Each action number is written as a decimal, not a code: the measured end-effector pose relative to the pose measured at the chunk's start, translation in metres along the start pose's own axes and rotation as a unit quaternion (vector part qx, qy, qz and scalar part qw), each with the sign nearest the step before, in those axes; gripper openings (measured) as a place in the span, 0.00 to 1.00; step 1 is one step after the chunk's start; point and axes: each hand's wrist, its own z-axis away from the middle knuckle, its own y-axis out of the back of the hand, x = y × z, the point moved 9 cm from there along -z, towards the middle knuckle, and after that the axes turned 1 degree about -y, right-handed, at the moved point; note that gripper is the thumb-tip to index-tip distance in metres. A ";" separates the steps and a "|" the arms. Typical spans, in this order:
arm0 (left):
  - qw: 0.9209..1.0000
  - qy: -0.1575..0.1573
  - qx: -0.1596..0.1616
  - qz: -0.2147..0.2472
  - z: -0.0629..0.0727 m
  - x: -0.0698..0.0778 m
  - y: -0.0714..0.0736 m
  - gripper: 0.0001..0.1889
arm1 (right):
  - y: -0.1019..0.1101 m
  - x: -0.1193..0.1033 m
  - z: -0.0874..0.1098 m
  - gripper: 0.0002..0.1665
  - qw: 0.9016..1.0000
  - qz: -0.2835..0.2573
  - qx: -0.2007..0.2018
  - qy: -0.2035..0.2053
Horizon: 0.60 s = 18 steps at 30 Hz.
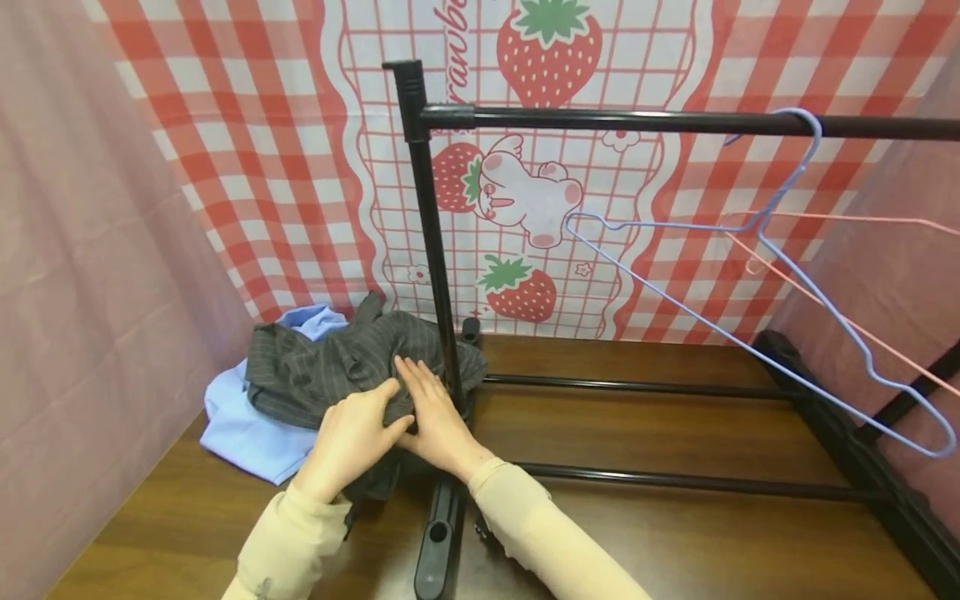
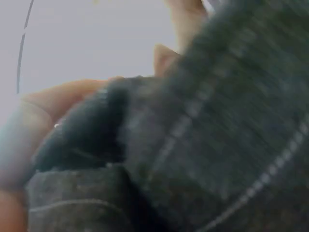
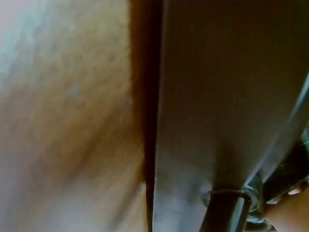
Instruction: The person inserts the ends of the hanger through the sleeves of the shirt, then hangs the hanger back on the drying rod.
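Observation:
A dark grey pinstriped garment (image 1: 315, 375) lies bunched beside the rack's left post, partly covering a light blue garment (image 1: 251, 425). My left hand (image 1: 352, 437) grips a fold at the near side of the dark garment. In the left wrist view, its fingers (image 2: 63, 99) curl around the striped cloth. My right hand (image 1: 438, 421) rests on the same garment with straight fingers, close against the post. The two thumbs nearly meet over the cloth. The right wrist view shows mostly a blurred dark rack part (image 3: 212, 96), with the cloth contact hidden.
A black clothes rack (image 1: 435, 242) stands on the wooden table (image 1: 645, 533), its lower bars (image 1: 675, 477) running right. From its top rail hang a blue hanger (image 1: 690, 312) and a pink hanger (image 1: 847, 218). A checked strawberry cloth (image 1: 277, 158) hangs behind.

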 end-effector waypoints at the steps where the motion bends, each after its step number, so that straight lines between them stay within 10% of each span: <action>1: 1.000 -0.008 0.001 0.006 0.002 0.004 0.002 0.14 | 0.001 0.000 0.000 0.57 1.000 -0.011 0.006 0.002; 18: 0.989 -0.116 0.088 0.015 0.015 0.040 0.024 0.13 | 0.026 -0.005 0.016 0.25 0.988 -0.122 0.089 0.029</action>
